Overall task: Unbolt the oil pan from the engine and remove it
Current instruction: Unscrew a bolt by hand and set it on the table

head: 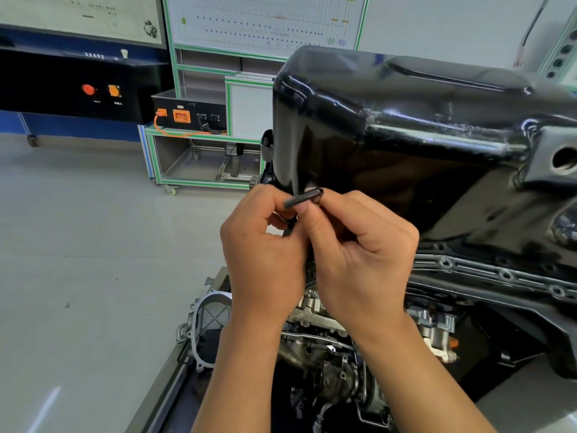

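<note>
The left hand and right hand pinch a small dark tool beside the black oil pan.

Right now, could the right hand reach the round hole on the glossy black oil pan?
Probably yes: nothing stands between the right hand and the round hole in the glossy black oil pan, but it and the left hand hold a small dark tool.

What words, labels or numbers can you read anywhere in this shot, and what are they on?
Nothing here is legible.
White labels under the red button and orange button on the black console: too blurred to read.
Print on the left wall chart and right wall chart: too small to read.
Oil pan, dark tool: no marking visible.
</note>
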Available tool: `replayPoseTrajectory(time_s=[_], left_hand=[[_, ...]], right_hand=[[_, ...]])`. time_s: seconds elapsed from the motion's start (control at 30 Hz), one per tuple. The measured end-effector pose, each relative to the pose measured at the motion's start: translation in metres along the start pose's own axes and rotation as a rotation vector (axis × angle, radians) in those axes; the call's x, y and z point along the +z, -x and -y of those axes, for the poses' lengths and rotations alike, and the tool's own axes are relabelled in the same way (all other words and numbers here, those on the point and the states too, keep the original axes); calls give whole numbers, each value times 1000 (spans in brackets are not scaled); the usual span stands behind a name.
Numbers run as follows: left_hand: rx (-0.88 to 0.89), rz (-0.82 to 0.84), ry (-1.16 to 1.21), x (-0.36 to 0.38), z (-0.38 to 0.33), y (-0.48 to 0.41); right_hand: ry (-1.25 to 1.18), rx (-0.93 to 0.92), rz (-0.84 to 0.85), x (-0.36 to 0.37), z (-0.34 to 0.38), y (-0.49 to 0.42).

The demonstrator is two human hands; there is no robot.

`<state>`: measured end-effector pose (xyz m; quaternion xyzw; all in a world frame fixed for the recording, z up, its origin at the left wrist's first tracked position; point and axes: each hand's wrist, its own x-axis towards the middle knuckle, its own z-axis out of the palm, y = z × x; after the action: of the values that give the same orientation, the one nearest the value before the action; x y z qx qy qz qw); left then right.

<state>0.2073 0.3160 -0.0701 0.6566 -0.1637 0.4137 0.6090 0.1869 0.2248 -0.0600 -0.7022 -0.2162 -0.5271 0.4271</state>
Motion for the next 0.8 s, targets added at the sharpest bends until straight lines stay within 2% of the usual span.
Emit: replayPoseTrajectory(time_s=[0.13, 0.2, 0.33, 0.5, 0.67, 0.8], left_hand=[[58, 182, 16, -10, -3, -2], [86, 215, -20, -14, -4, -2], [83, 110, -57, -12, -5, -2], [48, 45, -69, -5, -2, 0], [107, 196, 5, -10, -5, -2], [146, 199, -7, -15, -7, -5]], right_hand=[[29, -13, 73, 0, 2, 0], [33, 8, 108, -1, 2, 0], [44, 48, 133, -2, 3, 0], [47, -30, -14, -3, 3, -2], [59, -31, 44, -5, 5, -2], [120, 59, 132, -2, 7, 1]])
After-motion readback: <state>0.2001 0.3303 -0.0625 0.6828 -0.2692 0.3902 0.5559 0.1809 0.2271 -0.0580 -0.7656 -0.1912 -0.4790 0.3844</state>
